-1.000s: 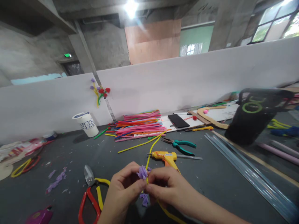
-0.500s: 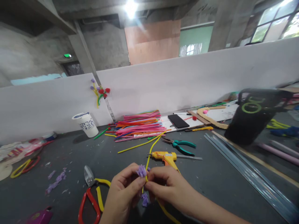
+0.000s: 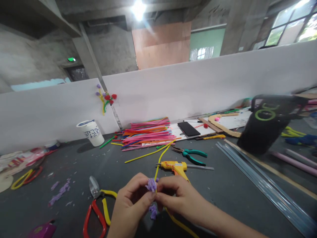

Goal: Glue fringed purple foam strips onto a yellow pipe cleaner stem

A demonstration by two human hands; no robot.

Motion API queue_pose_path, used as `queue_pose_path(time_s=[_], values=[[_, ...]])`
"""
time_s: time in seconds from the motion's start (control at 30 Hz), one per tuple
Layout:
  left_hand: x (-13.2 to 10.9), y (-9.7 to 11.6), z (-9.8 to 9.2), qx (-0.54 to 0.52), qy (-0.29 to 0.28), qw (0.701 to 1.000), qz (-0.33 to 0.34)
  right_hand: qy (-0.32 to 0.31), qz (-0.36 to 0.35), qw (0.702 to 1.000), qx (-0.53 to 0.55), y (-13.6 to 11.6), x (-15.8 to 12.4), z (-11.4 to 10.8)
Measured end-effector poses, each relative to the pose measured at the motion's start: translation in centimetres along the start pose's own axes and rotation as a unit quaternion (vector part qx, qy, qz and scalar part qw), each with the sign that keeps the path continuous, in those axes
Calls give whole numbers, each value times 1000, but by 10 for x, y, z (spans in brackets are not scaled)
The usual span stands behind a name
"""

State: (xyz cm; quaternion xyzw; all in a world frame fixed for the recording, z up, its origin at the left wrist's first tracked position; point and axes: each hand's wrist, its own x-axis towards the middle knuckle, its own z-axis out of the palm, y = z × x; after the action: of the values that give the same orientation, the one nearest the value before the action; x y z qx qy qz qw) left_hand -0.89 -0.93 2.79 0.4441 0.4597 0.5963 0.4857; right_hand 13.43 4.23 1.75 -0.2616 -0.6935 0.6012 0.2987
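Between thumb and fingers of my left hand (image 3: 132, 201) is a fluffy purple pipe-cleaner flower (image 3: 151, 185). My right hand (image 3: 174, 195) meets it at the fingertips, pinching a yellow pipe cleaner (image 3: 162, 153) right beside the flower. That yellow stem runs up toward the pile at the back, and a yellow length also trails below my right hand. Another purple tuft (image 3: 153, 211) hangs under the fingers. Just beyond my hands lies a yellow hot glue gun (image 3: 177, 166). Red-and-yellow-handled cutters (image 3: 97, 201) rest left of my left hand. The exact contact point is partly hidden by my fingertips.
A pile of coloured pipe cleaners (image 3: 148, 134) lies at the back, with a phone (image 3: 188, 129) beside it. Green-handled pliers (image 3: 192, 155) are behind the glue gun. A white cup (image 3: 91, 132) stands back left, a black container (image 3: 262, 125) and clear rods (image 3: 262, 185) at right.
The purple flower has turned and shifted slightly right and down between my fingers. My hands stay close together, and the yellow strand below my right hand has swung a little to the right.
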Motion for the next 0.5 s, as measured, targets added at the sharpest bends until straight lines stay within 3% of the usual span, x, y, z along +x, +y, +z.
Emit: queue_pose_path(time_s=[0.13,0.27,0.5], values=[[0,3,-3,12,-38,999,26,-48,39,991,118,4,0,-2],[2,2,-8,-10,-90,996,-9,-88,43,978,183,8,-1,-7],[14,-4,-18,47,-66,997,-19,-76,-22,976,203,6,-2,-16]])
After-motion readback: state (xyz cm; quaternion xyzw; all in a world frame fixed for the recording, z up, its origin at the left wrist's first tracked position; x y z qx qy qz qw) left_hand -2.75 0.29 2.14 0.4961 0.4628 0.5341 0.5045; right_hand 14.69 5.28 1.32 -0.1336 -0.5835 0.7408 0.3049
